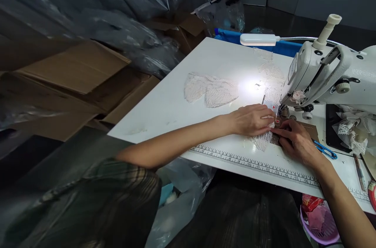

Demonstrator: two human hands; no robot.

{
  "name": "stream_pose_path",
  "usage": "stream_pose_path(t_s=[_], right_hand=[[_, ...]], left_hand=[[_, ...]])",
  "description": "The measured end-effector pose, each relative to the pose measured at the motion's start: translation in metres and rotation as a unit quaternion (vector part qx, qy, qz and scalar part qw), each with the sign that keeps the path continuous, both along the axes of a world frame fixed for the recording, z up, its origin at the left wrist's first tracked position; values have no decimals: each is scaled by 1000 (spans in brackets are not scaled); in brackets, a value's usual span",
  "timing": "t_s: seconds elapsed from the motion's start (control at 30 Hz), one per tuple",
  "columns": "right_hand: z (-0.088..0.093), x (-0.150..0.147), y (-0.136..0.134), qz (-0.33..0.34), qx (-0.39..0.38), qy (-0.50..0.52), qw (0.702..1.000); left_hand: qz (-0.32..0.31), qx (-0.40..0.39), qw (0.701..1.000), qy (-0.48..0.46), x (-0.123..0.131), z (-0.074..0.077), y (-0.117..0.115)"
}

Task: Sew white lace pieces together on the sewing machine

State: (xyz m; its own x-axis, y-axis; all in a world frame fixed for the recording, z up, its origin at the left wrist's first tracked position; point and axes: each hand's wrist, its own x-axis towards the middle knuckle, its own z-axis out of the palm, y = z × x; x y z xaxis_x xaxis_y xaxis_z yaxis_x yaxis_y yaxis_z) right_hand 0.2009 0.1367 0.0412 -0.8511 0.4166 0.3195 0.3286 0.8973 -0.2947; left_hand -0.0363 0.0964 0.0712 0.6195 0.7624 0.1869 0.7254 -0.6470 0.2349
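Note:
A strip of pale lace (263, 141) lies at the sewing machine's (329, 72) needle area, partly under my hands. My left hand (255, 120) rests palm down on it, fingers bent and close together, just left of the presser foot. From the right, my right hand (296, 141) reaches to the same lace, thumb and forefinger pinched at its edge near the metal plate. More lace (273, 93) runs behind the needle toward the back of the table. Another lace piece (210, 90), shaped like two lobes, lies flat to the left. My fingertips partly hide the lace edge.
A lit white lamp (258, 39) hangs over the white table (164, 115). Blue thread snips (325, 150) lie right of my right hand, beside lace scraps (354, 128). A purple basket (323, 232) stands below the table edge. Cardboard boxes (73, 68) are at left.

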Motion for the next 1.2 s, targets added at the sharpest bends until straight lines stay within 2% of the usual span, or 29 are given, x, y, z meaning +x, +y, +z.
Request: stream_pose_path(t_s=[0.13,0.23,0.4,0.63,0.83,1.0,1.2], right_hand=[[0,-1,-1,-11,3,-11,1000],[0,-1,-2,-10,5,-3,1000],[-1,0,-2,2,18,13,1000],[-6,-1,-3,-19,38,20,999],[-2,1,-1,-45,-4,18,999],[-1,2,-1,-51,-26,13,998],[-1,0,-2,-58,-17,23,998]], left_hand=[[-16,-4,996,83,4,-1,9],[-22,33,991,127,1,-4,9],[-27,108,982,152,-3,-11,2],[-4,143,976,165,4,-16,4],[20,109,987,116,8,-19,17],[30,73,996,42,3,-26,15],[38,62,997,30,3,-30,14]])
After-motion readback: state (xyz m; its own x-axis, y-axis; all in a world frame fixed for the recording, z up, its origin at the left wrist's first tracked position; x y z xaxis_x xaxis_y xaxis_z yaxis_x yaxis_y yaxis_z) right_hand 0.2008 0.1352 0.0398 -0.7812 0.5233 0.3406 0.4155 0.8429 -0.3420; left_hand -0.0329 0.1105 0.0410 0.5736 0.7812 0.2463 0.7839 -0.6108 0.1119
